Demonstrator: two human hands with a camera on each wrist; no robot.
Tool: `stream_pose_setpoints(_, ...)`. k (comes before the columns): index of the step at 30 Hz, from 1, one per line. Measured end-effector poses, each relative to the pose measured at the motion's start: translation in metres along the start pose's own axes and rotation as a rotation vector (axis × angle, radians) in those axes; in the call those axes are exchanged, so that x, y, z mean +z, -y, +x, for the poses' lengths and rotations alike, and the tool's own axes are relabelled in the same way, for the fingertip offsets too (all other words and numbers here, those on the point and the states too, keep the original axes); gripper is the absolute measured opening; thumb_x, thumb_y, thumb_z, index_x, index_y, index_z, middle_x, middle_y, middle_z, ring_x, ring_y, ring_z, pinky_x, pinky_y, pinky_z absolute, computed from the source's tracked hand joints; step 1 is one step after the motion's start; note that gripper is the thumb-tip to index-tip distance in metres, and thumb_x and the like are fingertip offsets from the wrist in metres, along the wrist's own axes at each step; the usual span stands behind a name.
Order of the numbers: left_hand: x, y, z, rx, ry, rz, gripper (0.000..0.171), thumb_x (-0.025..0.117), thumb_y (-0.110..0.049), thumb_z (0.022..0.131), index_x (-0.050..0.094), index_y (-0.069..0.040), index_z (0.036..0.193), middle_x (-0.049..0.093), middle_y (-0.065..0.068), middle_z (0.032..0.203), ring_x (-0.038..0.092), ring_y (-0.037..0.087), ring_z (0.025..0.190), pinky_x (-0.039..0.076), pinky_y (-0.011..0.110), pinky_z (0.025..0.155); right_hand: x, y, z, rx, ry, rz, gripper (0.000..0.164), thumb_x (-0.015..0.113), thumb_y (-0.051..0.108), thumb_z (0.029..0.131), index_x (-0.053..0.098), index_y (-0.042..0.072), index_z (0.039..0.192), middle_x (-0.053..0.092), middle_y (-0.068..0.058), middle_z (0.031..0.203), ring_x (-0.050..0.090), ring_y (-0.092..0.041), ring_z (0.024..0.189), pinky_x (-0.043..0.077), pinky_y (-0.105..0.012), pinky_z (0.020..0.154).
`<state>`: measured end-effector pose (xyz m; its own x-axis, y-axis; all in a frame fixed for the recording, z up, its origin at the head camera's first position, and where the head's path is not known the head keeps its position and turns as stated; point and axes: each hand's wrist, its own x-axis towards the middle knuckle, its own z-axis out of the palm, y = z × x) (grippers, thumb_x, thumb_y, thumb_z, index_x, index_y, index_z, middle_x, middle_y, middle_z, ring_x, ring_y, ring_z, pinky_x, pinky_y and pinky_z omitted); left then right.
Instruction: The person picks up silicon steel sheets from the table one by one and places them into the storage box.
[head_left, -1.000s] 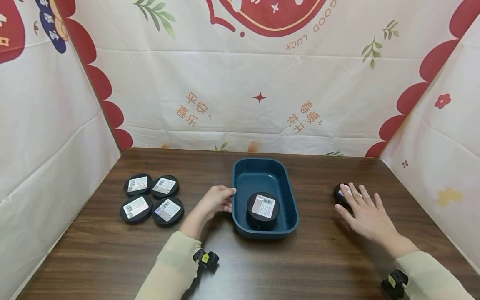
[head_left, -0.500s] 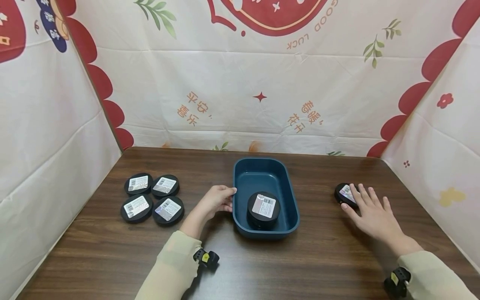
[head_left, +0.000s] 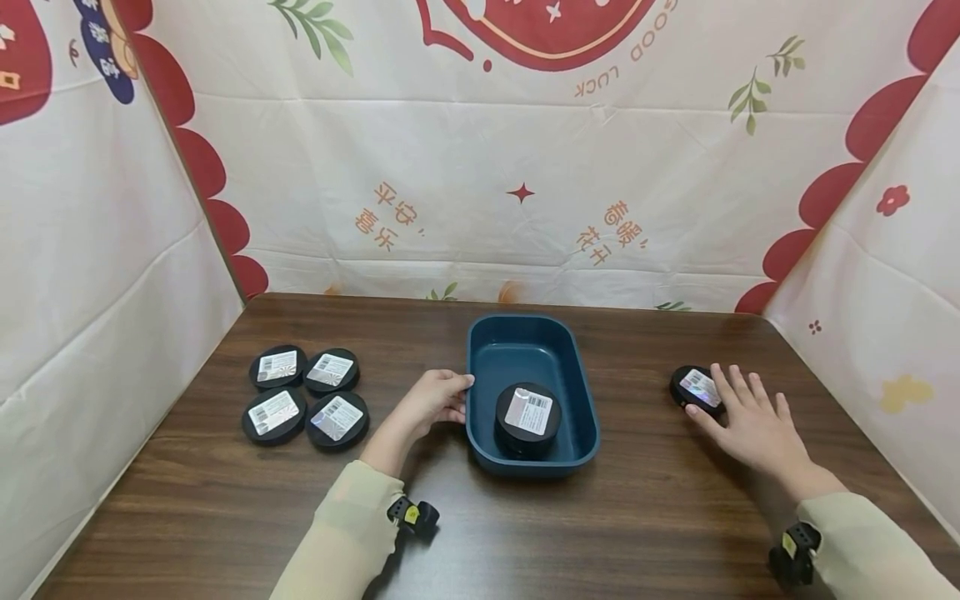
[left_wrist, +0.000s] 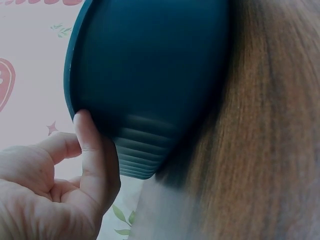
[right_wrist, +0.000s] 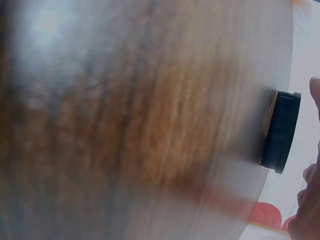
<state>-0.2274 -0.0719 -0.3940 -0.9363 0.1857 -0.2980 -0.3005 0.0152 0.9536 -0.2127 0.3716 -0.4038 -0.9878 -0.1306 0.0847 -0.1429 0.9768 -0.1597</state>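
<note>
L hand [head_left: 433,402] pinches the L rim of the blue tray [head_left: 525,358] betw. thumb & fingers, the other fingers curled by the outer wall. R hand [head_left: 753,429] is flat, fingers straight & spread, holding nothing; head view has it overlapping the near edge of the R-side disc [head_left: 693,390], but R wrist view shows a gap betw. the two. Sleeves [head_left: 348,517] pale yellow-green, a black wrist cam [head_left: 414,515] on each. Table [head_left: 600,533] = dark brown wood grain w/ some glare, blurred in R wrist view. On it, L to R: four black discs [head_left: 336,422] in a tight 2x2, white barcode labels up; tray mid-table, long side running front-to-back, w/ a labelled tray disc [head_left: 528,421] flat in its near half; then the R-side disc, flat on the wood, label up. Room: white cloth walls [head_left: 465,225], red scallops [head_left: 201,162] down both corners; at back a red emblem [head_left: 551,33] cut off at top, reversed "GOOD LUCK" lettering [head_left: 597,82], green sprigs [head_left: 318,37]; far R, a red flower [head_left: 892,200] & yellow blotch [head_left: 907,394].
</note>
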Motion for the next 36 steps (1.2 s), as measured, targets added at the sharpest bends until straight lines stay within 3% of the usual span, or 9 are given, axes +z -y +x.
stream_pose_setpoints(6, -0.001, 0.001, -0.001, 0.004, -0.003, 0.008, 0.023, 0.051, -0.014, 0.095, 0.052, 0.009, 0.096, 0.050, 0.004, 0.064, 0.048, 0.009, 0.049, 0.047, 0.018, 0.047, 0.004, -0.002, 0.003, 0.002, 0.003, 0.003, 0.093, 0.045, 0.061, 0.089, 0.000, 0.006, 0.149, 0.009, -0.036, 0.146, 0.001, -0.053, 0.133, 0.002, -0.074, 0.096)
stream_pose_setpoints(16, -0.001, 0.004, 0.001, 0.010, 0.000, 0.001, 0.020, 0.052, -0.014, 0.095, 0.052, 0.006, 0.091, 0.050, 0.004, 0.065, 0.049, 0.009, 0.049, 0.047, 0.018, 0.047, 0.000, -0.005, 0.012, 0.026, 0.005, 0.033, 0.100, 0.049, 0.062, 0.086, 0.001, 0.000, 0.147, 0.006, -0.039, 0.144, -0.002, -0.056, 0.132, 0.003, -0.075, 0.096)
stream_pose_setpoints(21, -0.001, 0.005, 0.000, 0.005, -0.005, -0.001, 0.018, 0.052, -0.014, 0.095, 0.051, 0.002, 0.086, 0.050, 0.004, 0.064, 0.048, 0.009, 0.049, 0.047, 0.019, 0.047, -0.002, -0.008, 0.020, 0.057, 0.048, 0.100, 0.106, 0.051, 0.062, 0.085, -0.004, -0.007, 0.144, 0.005, -0.043, 0.141, -0.001, -0.059, 0.129, 0.005, -0.075, 0.095)
stream_pose_setpoints(27, -0.001, 0.004, 0.001, 0.014, -0.010, 0.003, 0.020, 0.052, -0.015, 0.095, 0.053, 0.004, 0.090, 0.051, 0.004, 0.064, 0.049, 0.010, 0.049, 0.048, 0.019, 0.047, -0.004, -0.008, 0.028, 0.106, 0.098, 0.254, 0.115, 0.059, 0.056, 0.083, -0.008, -0.019, 0.137, -0.002, -0.047, 0.138, 0.000, -0.062, 0.126, 0.009, -0.072, 0.098)
stream_pose_setpoints(31, 0.000, 0.002, 0.001, 0.011, -0.008, 0.004, 0.020, 0.052, -0.015, 0.095, 0.052, 0.005, 0.090, 0.051, 0.004, 0.064, 0.049, 0.010, 0.049, 0.048, 0.019, 0.047, -0.004, -0.009, 0.029, 0.159, 0.140, 0.310, 0.118, 0.059, 0.057, 0.083, -0.013, -0.021, 0.134, -0.007, -0.048, 0.136, 0.000, -0.061, 0.127, 0.011, -0.070, 0.100)
stream_pose_setpoints(36, 0.001, 0.000, 0.000, 0.007, -0.007, 0.006, 0.020, 0.052, -0.015, 0.095, 0.052, 0.004, 0.088, 0.050, 0.004, 0.064, 0.048, 0.009, 0.049, 0.047, 0.018, 0.047, -0.004, -0.009, 0.030, 0.205, 0.179, 0.313, 0.118, 0.056, 0.059, 0.083, -0.015, -0.019, 0.135, -0.006, -0.047, 0.137, 0.013, -0.061, 0.125, 0.019, -0.068, 0.099)
